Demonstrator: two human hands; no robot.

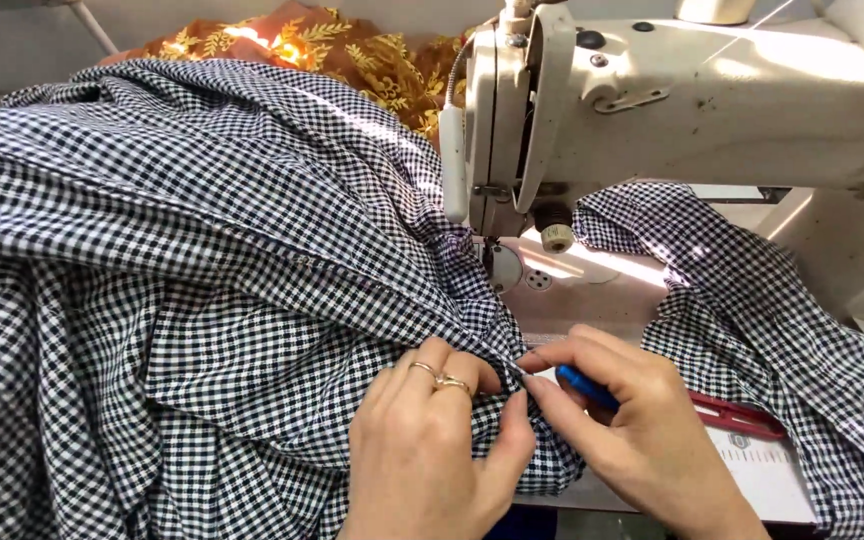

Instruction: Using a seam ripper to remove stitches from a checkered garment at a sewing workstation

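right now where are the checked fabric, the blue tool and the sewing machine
checked fabric (202, 230), head view, on the big folded bulk left of the needle
blue tool (584, 386), head view, on its blue handle in the right hand
sewing machine (752, 110), head view, on its cream arm

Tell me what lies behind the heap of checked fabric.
Behind the black-and-white checked fabric an orange cloth with a gold leaf pattern shows at the top, left of the sewing machine. The heap covers its lower part and whatever it rests on.

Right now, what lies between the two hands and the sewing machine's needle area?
In the head view, a bare stretch of pinkish machine bed lies between the right hand and the needle area; checked fabric fills the stretch ahead of the left hand.
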